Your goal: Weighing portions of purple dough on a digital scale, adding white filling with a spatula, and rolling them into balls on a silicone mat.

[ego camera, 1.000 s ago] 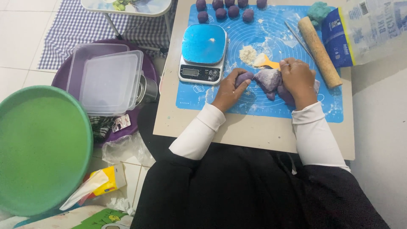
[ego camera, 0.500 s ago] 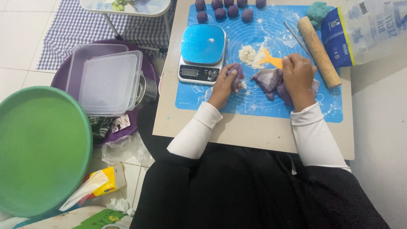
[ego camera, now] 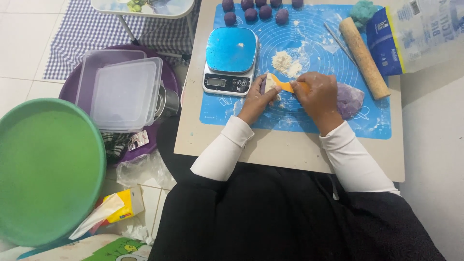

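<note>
On the blue mat [ego camera: 232,113], right hand [ego camera: 316,94] fingers grip an orange scraper [ego camera: 282,85]; left hand [ego camera: 258,99] fingers pinch dough.

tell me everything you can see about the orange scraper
The orange scraper is a small flat tool, plastic by its look, with a white lump of filling on its left end. It lies roughly level above the blue mat, just below the pile of white filling. The right hand grips its right end; the left hand fingers touch the loaded end.
</note>
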